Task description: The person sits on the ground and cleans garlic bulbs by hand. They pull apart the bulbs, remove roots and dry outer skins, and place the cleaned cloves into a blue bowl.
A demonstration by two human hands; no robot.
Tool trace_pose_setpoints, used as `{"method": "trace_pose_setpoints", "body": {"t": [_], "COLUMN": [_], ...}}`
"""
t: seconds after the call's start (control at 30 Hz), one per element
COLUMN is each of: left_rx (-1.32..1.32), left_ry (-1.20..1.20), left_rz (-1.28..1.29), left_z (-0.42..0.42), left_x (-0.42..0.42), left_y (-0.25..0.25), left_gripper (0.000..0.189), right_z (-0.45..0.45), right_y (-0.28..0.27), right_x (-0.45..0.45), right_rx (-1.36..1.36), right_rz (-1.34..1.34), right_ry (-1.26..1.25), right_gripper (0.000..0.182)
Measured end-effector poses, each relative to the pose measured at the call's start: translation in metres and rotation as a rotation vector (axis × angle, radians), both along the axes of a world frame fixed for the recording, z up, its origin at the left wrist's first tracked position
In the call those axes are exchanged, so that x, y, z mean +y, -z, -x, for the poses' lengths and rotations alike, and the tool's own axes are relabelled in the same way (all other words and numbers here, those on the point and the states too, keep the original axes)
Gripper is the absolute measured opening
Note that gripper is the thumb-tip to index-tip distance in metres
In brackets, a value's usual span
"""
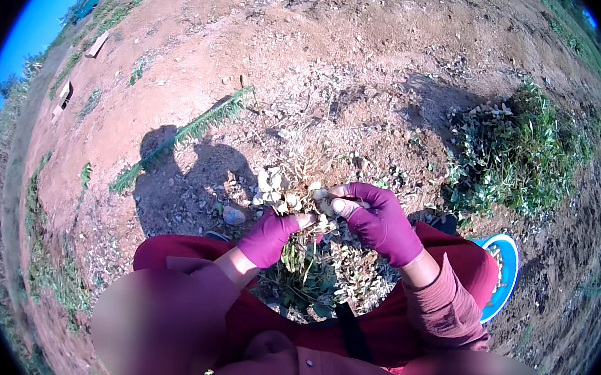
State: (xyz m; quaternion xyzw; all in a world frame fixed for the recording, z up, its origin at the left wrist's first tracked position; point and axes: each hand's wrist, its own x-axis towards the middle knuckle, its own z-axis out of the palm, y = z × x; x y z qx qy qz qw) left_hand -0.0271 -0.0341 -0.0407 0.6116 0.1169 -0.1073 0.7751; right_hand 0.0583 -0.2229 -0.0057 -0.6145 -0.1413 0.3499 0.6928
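My left hand [270, 237], in a purple fingerless glove, is closed around the stems of an uprooted peanut plant [297, 254]. Its roots and a cluster of pale peanut pods [273, 188] point away from me, while the green leaves hang down between my knees. At the right side of the cluster, my right hand [383, 221], gloved alike, pinches peanut pods [323, 197] between thumb and fingers. Whether those pods are still attached cannot be made out. Loose peanut pods [359, 281] lie heaped on the ground between my legs.
A blue bucket [509, 281] with peanuts inside stands by my right knee. Beyond it is a pile of pulled peanut plants [523, 153]. A cut green frond-like branch [187, 129] lies on the dry soil ahead, and a stone [233, 215] sits near my left knee.
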Motion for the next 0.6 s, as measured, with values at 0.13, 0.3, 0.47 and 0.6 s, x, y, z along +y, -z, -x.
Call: {"method": "trace_pose_setpoints", "body": {"t": [0.13,0.3,0.47,0.6], "left_rx": [0.088,0.014,0.011,0.158], "left_ry": [0.040,0.081,0.125,-0.048], "left_rz": [-0.056,-0.079,-0.104,0.137], "left_z": [0.001,0.002,0.002,0.003], "left_x": [0.005,0.005,0.007,0.002], "left_y": [0.003,0.000,-0.007,-0.010], "left_gripper": [0.034,0.038,0.040,0.040], "right_z": [0.009,0.014,0.013,0.014], "right_y": [0.006,0.028,0.025,0.026], "right_x": [0.003,0.011,0.010,0.013], "right_rx": [-0.453,-0.618,-0.484,-0.717], "right_rz": [0.250,0.318,0.185,0.301], "right_ry": [-0.187,-0.157,-0.151,-0.152], "right_gripper": [0.036,0.024,0.014,0.018]}}
